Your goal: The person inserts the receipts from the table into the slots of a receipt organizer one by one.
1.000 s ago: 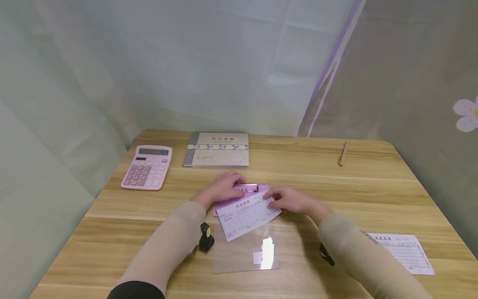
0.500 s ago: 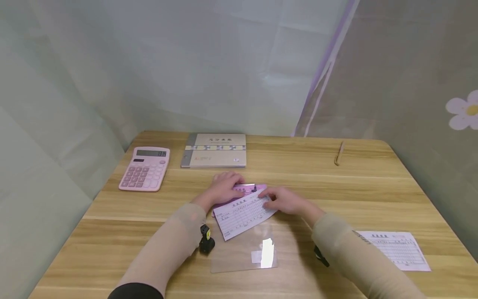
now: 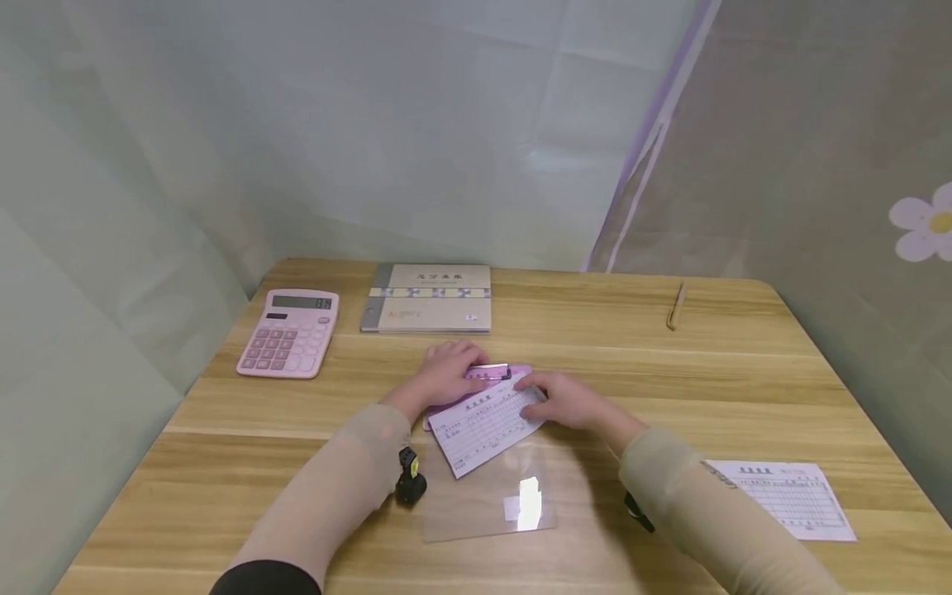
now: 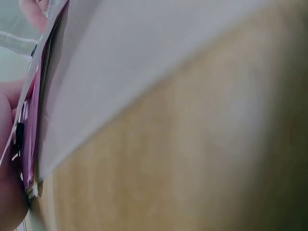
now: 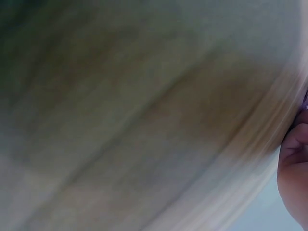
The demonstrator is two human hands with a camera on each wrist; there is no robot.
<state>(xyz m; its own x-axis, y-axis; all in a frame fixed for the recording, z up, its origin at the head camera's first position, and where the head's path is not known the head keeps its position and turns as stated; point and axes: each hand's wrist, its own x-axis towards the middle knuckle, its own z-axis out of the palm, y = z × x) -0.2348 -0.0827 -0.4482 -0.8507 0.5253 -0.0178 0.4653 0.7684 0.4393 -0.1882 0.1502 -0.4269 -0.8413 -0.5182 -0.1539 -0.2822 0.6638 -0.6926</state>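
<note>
A clear clipboard lies in the middle of the desk, with a metal clip at its far end. Pink paper shows at that clip. My left hand grips the clip end, fingers over the far edge and thumb on the near side. Slanted across the board is a white printed form, covering part of the pink paper. My right hand pinches this form near its upper right corner. In the left wrist view the form stands out from the pink sheets. Only part of my right hand shows in the right wrist view.
A pink calculator sits at the left, and a ledger book lies behind the clipboard. Another white form is at the right, partly under my right forearm. A thin pen lies at the back right.
My right hand has shifted slightly left with the white form, whose right corner is now nearer the clip. My left hand stays at the clip. The head view has turned a little.
</note>
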